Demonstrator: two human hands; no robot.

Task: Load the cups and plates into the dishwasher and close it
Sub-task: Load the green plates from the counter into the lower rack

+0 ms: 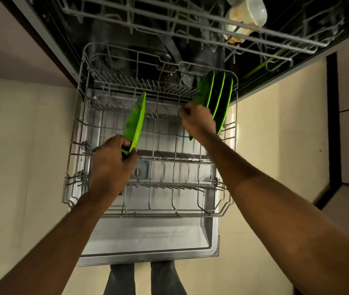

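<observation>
Plates [218,95] (three, green) stand slotted at our rack's [80,124] far right; with the door [148,237] open, we judge loading partway done. Our left hand [112,165] pinches a fourth plate [136,122] on edge above the rack. Our right hand [198,121] curls against the nearest slotted plate; whether it grips, we cannot tell.

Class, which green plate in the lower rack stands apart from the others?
The plate the left hand grips, over the middle of the rack; the other plates stand side by side at its far right.
</observation>
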